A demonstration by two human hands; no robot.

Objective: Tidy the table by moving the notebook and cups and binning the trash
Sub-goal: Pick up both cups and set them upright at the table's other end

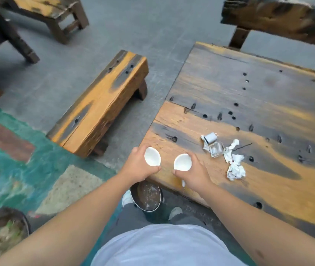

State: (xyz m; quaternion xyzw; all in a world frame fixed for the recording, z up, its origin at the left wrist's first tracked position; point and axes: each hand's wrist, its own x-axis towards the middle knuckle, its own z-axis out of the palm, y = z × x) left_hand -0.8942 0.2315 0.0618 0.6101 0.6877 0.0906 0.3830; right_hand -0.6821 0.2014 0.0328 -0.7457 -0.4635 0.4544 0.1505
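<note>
Two small white cups are held at the near-left corner of the tabletop [229,104], one in each hand. In the head view, the left hand [137,166] wraps the left cup [152,156] from its 9 o'clock side, and the right hand [195,172] wraps the right cup [182,162] from its 3 o'clock side; both cups tilt inward, mouths showing, so they look empty. Gripping the walls probably keeps fingers out of the bowls. A metal bin [148,196] stands on the floor at 6 o'clock from the cups, under the table edge, handy for rubbish. Crumpled tissue [234,166], a clear wrapper [215,148] and a small white charger [210,137] lie at 3 o'clock, near the right hand, not yet binned. No notebook shows.
</note>
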